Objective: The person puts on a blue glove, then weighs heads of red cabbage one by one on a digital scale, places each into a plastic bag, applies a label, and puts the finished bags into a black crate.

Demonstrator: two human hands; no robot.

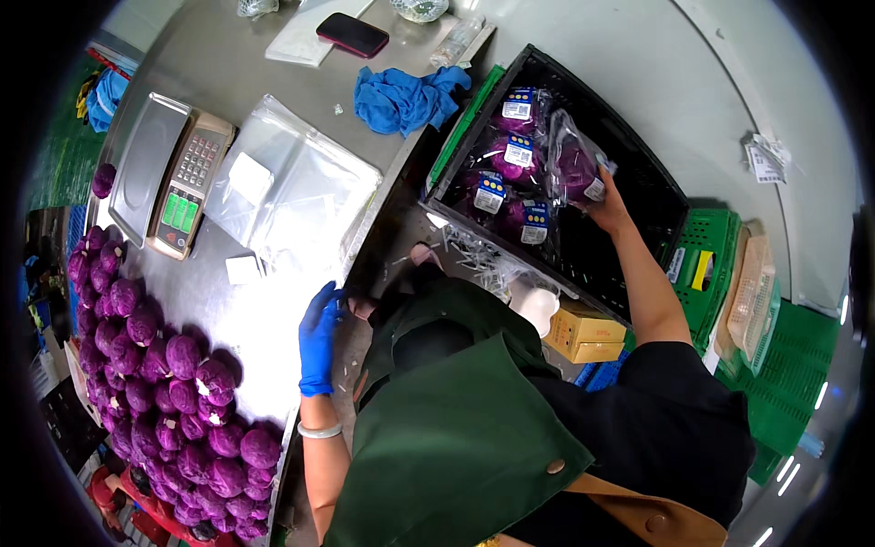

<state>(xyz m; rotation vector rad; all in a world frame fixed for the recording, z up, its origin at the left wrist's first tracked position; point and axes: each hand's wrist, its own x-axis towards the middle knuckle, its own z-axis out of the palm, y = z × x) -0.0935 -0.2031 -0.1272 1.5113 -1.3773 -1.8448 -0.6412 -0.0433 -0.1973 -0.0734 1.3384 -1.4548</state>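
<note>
My right hand point(608, 202), bare, reaches over the black crate point(661, 205) and grips a bagged red cabbage point(576, 171) in clear plastic. Left of it inside the crate sit several more wrapped red cabbages point(512, 157), with blue and white labels on them. My left hand point(319, 337), in a blue glove, rests by the steel table's edge with its fingers extended and nothing in it. Near that hand lies a stack of clear plastic bags point(314, 173). A large pile of unwrapped red cabbages point(173, 401) covers the table's near left part.
A scale point(190, 178) with a keypad stands on the steel table point(241, 314). Farther back lie a blue cloth point(406, 98) and a phone point(354, 35). Green crates point(706, 264) stand right of the black crate, and a cardboard box point(585, 333) sits below it.
</note>
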